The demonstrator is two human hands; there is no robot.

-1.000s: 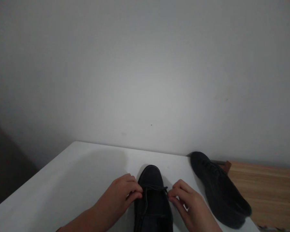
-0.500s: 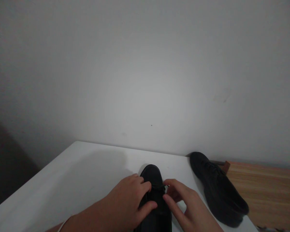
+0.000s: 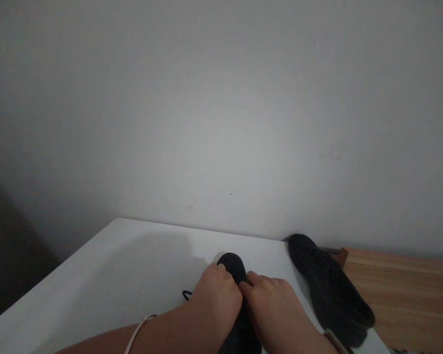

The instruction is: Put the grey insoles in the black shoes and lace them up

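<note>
A black lace-up shoe stands on the white table with its toe pointing away from me. My left hand is closed over the shoe's lacing, its fingertips hidden underneath. A loop of black shoelace pokes out to the left of that hand. Close against it, on the shoe's right side, my right hand is curled with the fingers pinched at the lacing. Both hands cover the part of the lace they grip. The second black shoe lies to the right, its laces in place.
The white tabletop runs up to a pale wall at the back. Right of the table is a lower wood-grain surface. The second shoe sits along the table's right edge.
Both hands have drawn together over the lacing, with the fingers now curled downward. A lace loop has come into view at the left. The second shoe has stayed put.
</note>
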